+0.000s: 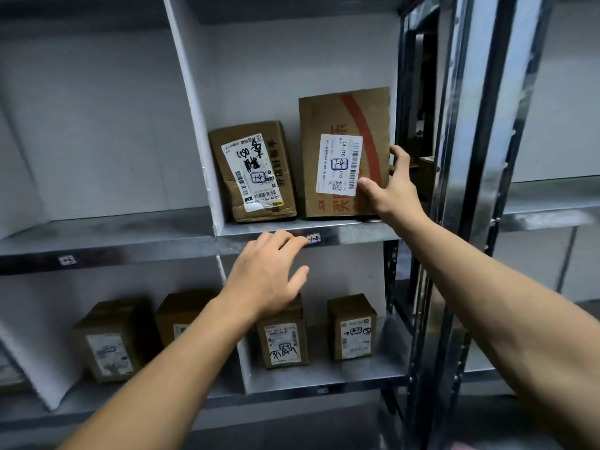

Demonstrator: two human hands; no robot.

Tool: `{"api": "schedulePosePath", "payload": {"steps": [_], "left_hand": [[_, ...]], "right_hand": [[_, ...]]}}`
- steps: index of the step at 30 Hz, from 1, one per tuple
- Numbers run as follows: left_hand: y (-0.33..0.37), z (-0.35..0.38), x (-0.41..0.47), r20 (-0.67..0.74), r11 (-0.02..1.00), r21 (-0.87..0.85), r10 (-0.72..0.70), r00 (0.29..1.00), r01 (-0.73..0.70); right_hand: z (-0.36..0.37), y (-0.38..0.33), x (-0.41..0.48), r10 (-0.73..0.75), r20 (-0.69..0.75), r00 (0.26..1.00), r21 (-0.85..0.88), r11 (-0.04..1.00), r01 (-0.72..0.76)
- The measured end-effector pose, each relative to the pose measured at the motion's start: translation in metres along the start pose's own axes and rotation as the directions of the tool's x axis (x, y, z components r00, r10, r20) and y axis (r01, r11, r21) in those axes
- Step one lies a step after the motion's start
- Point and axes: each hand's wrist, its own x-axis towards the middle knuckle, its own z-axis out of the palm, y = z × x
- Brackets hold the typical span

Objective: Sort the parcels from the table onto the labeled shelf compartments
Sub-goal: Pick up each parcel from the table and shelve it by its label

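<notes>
Just above the shelf label (313, 238), a tall box (344, 151) is being set beside a smaller box (253, 170) already shelved, its edge being gripped by the right hand (388, 186), the left hand (269, 274) being held slack and empty beside the label, so this placement is being judged nearly done.

Upper compartment: small parcel (253, 172) w/ tall parcel (344, 154) just beside it at 3 o'clock, both on the shelf board (357, 233), divider (194, 125) at 9. Right hand (386, 186) holds the tall parcel's 3 o'clock edge. Left hand (269, 274) is before the board's lip, w/ the label (313, 238) at its 2. Lower shelf (324, 375) at 6 holds four more parcels (352, 329).
</notes>
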Motion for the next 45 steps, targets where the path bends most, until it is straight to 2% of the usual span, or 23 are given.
{"api": "schedulePosePath", "payload": {"steps": [12,17,19,21,23,27,29,32,36,40,45], "left_hand": [[0.013,0.010,0.002,0.017,0.993,-0.115,-0.034,0.999,0.036],[0.021,0.016,0.001,0.012,0.989,-0.144,-0.013,1.000,0.015],[0.025,0.020,0.000,0.008,0.989,-0.149,-0.001,1.000,0.002],[0.028,0.028,-0.003,0.016,0.987,-0.163,0.010,1.000,-0.007],[0.033,0.039,-0.010,0.038,0.982,-0.188,0.020,0.999,-0.013],[0.048,0.073,-0.037,0.128,0.972,-0.235,0.053,0.990,-0.021],[0.057,0.089,-0.053,0.169,0.972,-0.230,0.078,0.982,-0.038],[0.076,0.107,-0.071,0.196,0.971,-0.223,0.135,0.971,-0.090],[0.111,0.128,-0.085,0.237,0.952,-0.264,0.220,0.946,-0.156],[0.160,0.152,-0.097,0.291,0.903,-0.346,0.363,0.885,-0.256],[0.241,0.170,-0.107,0.312,0.813,-0.447,0.533,0.786,-0.374]], "right_hand": [[-0.002,0.013,0.004,0.081,-0.055,0.995,-0.066,0.994,-0.085],[-0.007,0.003,-0.015,0.095,-0.134,0.986,-0.098,0.989,-0.109],[-0.008,0.002,-0.035,0.042,-0.174,0.984,-0.127,0.990,-0.064],[-0.008,0.010,-0.060,-0.076,-0.224,0.972,-0.210,0.977,0.028],[-0.008,0.023,-0.089,-0.164,-0.207,0.964,-0.318,0.944,0.092],[-0.011,0.060,-0.159,-0.198,-0.036,0.980,-0.525,0.838,0.150],[-0.016,0.082,-0.193,-0.122,0.051,0.991,-0.660,0.741,0.125],[-0.032,0.108,-0.241,0.075,0.120,0.990,-0.816,0.575,0.056],[-0.064,0.128,-0.304,0.238,0.092,0.967,-0.909,0.416,-0.016],[-0.102,0.134,-0.362,0.372,0.012,0.928,-0.948,0.300,-0.108],[-0.164,0.130,-0.426,0.539,-0.141,0.830,-0.954,0.152,-0.260]]}}
